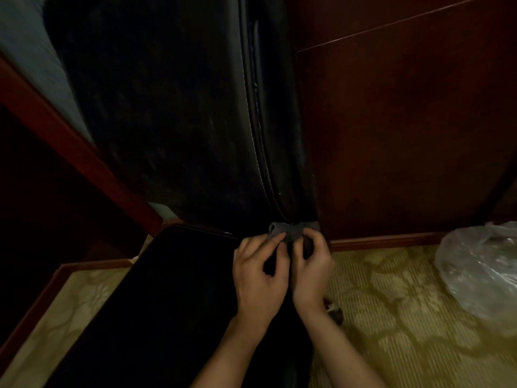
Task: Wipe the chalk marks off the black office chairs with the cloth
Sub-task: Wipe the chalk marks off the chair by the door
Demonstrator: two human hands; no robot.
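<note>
Here the left hand [258, 278] and the right hand [310, 271] both pinch the grey cloth [291, 232] with curled fingers. The cloth touches the lower edge of the black chair back [173, 121], near the seat [167, 289].

You are looking steeply down from your head camera, close over the chair [179, 130] back and the patterned carpet [405, 317] beside it.
</note>
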